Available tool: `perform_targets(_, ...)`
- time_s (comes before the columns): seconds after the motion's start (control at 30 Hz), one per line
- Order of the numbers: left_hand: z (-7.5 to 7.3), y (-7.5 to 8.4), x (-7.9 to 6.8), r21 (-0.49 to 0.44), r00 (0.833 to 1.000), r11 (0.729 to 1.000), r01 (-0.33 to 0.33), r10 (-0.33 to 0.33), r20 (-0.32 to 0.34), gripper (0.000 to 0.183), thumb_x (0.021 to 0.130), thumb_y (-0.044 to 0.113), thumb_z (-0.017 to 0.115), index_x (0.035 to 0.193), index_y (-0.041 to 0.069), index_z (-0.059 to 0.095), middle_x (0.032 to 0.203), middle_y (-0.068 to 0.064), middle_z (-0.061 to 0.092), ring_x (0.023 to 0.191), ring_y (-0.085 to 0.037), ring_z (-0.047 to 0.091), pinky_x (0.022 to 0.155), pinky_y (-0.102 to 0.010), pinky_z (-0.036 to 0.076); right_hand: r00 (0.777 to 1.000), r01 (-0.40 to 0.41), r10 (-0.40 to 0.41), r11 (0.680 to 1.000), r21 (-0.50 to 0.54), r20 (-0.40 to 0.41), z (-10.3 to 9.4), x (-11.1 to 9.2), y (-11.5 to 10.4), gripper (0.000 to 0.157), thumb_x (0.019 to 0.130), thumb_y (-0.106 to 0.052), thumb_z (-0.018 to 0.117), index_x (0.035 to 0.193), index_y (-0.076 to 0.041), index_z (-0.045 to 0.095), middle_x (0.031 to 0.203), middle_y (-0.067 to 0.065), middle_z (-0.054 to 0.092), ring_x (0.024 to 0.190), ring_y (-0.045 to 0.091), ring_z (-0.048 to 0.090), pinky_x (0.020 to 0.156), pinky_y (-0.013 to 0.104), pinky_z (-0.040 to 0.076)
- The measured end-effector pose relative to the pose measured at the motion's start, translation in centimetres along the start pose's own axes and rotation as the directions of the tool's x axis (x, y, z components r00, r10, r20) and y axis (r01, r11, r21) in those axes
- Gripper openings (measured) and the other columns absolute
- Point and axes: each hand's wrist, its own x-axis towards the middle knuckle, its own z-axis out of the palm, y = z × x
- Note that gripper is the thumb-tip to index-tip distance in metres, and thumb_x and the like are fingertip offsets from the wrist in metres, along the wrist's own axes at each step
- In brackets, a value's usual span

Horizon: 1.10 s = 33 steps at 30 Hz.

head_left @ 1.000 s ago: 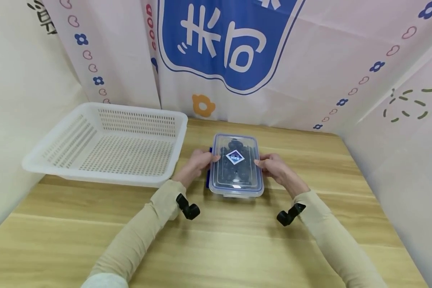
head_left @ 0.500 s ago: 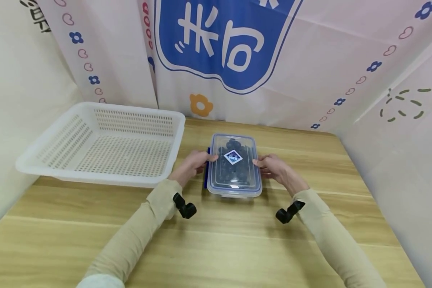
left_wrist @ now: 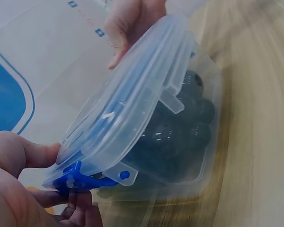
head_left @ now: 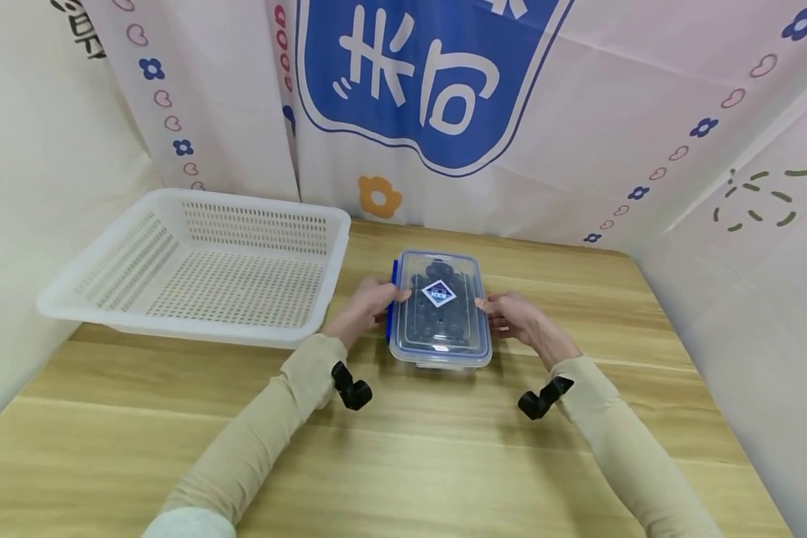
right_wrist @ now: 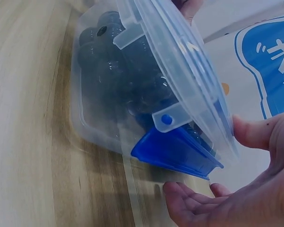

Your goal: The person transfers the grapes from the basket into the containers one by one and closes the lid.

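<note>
A clear lidded food container (head_left: 444, 332), its rim edged in blue-violet, sits on the table with dark round grape-like things (left_wrist: 165, 137) inside. At its left side my left hand (head_left: 370, 301) has the thumb on the lid (left_wrist: 113, 109) edge and fingers curled under the blue latch (left_wrist: 78, 182), which stands out from the wall. My right hand (head_left: 514, 314) grips the opposite side, thumb against the lid edge. Its fingers bend below the second blue latch (right_wrist: 172, 149), which slants outward from the box.
A white perforated plastic basket (head_left: 195, 329) stands to the left, with bare mesh showing at its bottom. Behind the wooden table (head_left: 430, 463) hangs a printed cloth (head_left: 578, 134), and a white wall (head_left: 753, 284) borders the right side.
The left blue latch has swung up and outward beside the lid. Both hands keep nearly the same place at the container, which stays where it was.
</note>
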Motion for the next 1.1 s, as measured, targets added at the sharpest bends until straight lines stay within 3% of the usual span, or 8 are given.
perform_targets(0.2,0.60,0.66,-0.52,0.005,0.998,0.999,-0.051,0.051,-0.037,0.035,0.090,0.014,0.061,0.119,-0.004,0.056,0.110,-0.018,0.065,0.080,-0.019,0.063,0.079,-0.033,0.055,1.000,0.010,-0.010,1.000,0.015,-0.005,-0.16,-0.31,-0.29,0.050,0.098,-0.022,0.050,0.138,0.006,0.037,0.070,-0.008,0.063,0.070,0.008,0.060,0.082,0.033,0.048)
perform_targets(0.37,0.89,0.78,-0.80,0.019,0.994,0.996,-0.091,0.092,-0.053,0.034,0.091,0.011,0.058,0.119,-0.007,0.055,0.111,-0.020,0.064,0.085,-0.022,0.064,0.082,-0.035,0.055,1.000,0.017,-0.017,1.000,0.022,-0.010,-0.13,-0.32,-0.43,0.048,0.098,-0.020,0.049,0.136,0.007,0.038,0.070,-0.008,0.063,0.071,0.007,0.060,0.085,0.035,0.047)
perform_targets(0.63,0.70,0.70,-0.90,0.019,0.995,0.996,-0.088,0.089,-0.054,0.032,0.091,0.012,0.058,0.117,-0.006,0.055,0.109,-0.019,0.063,0.080,-0.020,0.062,0.082,-0.035,0.055,0.999,0.005,-0.005,1.000,-0.009,-0.039,-0.07,-0.30,-0.61,0.052,0.097,-0.023,0.052,0.137,0.007,0.039,0.077,-0.005,0.064,0.080,0.012,0.061,0.098,0.043,0.043)
perform_targets(0.87,0.62,0.35,-0.82,0.019,0.995,0.996,-0.086,0.087,-0.058,0.030,0.090,0.011,0.059,0.115,-0.006,0.056,0.106,-0.018,0.064,0.075,-0.017,0.061,0.078,-0.033,0.056,0.995,-0.004,-0.004,0.996,-0.084,-0.100,0.31,-0.46,-0.64,0.047,0.096,-0.024,0.053,0.130,0.007,0.045,0.096,0.004,0.061,0.095,0.019,0.056,0.106,0.049,0.038)
perform_targets(1.1,0.82,0.15,-0.88,0.069,0.992,0.993,-0.094,0.100,-0.075,0.027,0.090,0.011,0.059,0.111,-0.006,0.059,0.100,-0.017,0.064,0.071,-0.016,0.059,0.074,-0.031,0.056,0.992,0.005,-0.017,0.995,-0.096,-0.122,0.63,-0.37,-0.72,0.044,0.096,-0.020,0.053,0.130,0.008,0.045,0.086,0.000,0.061,0.080,0.014,0.057,0.091,0.038,0.046)
